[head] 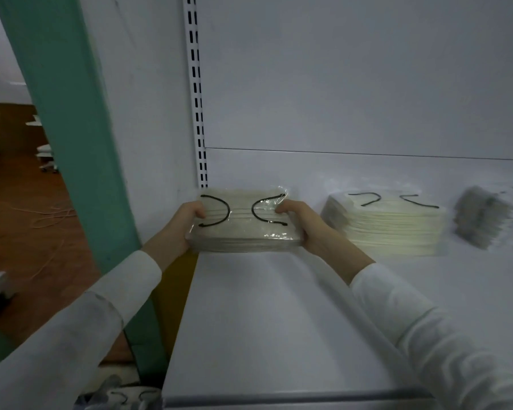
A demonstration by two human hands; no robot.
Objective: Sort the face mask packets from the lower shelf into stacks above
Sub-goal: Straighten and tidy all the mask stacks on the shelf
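The face mask packet (243, 229), cream in clear wrap, is at the left rear corner of the white shelf (279, 321), its ends gripped by the curled fingers of the left hand (190, 221) and right hand (301, 224), near a cream stack (394, 224) and what seems a blurred grey stack (480, 221).

Post (71, 143): green, upright, at left.
Slotted rail (196, 93): white, vertical, twin columns of dark slots.
Floor (21, 202): brown wood.
Cable (51, 214): pale, loose on floor.
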